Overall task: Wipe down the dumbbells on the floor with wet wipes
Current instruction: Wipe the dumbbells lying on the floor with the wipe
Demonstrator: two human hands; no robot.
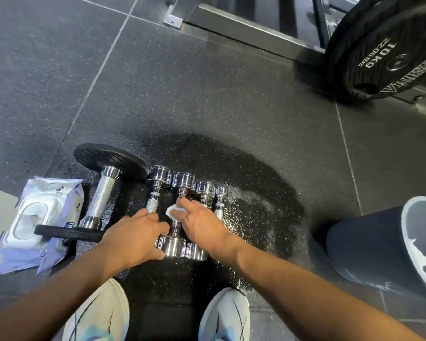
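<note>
Several small chrome dumbbells lie side by side on the dark rubber floor, beside a larger black-plated dumbbell on their left. My right hand presses a white wet wipe around the handle of the middle chrome dumbbell. My left hand grips the near head of that dumbbell and covers the near end of the neighbouring chrome dumbbell. Two smaller chrome dumbbells lie to the right, partly hidden by my right hand.
An open pack of wet wipes lies at the left, its lid flipped up. A dark bin holding white scraps stands at the right. A 10 kg plate and a metal rack frame are at the back. My shoes are below.
</note>
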